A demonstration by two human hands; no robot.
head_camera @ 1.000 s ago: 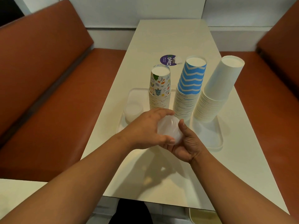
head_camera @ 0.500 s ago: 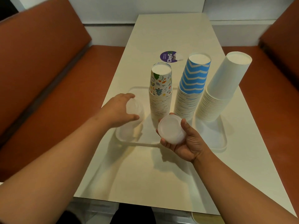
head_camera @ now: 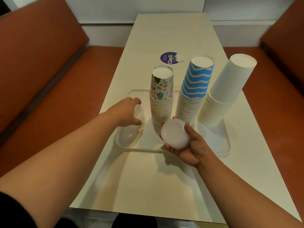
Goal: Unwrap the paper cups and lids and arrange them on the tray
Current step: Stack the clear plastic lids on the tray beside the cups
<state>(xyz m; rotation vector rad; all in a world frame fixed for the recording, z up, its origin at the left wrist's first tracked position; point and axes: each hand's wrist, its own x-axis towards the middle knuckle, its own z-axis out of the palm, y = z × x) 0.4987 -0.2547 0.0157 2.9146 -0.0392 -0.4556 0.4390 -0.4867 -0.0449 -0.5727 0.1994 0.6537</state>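
The left hand (head_camera: 125, 112) grasped the top of a short stack of clear lids (head_camera: 139, 115) standing at the left end of the tray (head_camera: 225, 145). The right hand (head_camera: 189, 143) gripped a second lid stack (head_camera: 175, 134) above the tray's near edge. Three inverted cup stacks stood on the tray: patterned (head_camera: 162, 99), blue-striped (head_camera: 192, 91), white (head_camera: 222, 94).

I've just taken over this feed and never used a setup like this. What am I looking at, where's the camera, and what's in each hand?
There is no machine: a person works bare-handed, filmed by a head-worn camera looking down. On the table sits a white tray with three upside-down cup stacks: patterned, blue zigzag, plain white. The left hand grips a lid stack on the tray. The right hand holds more clear lids above the tray's near edge.
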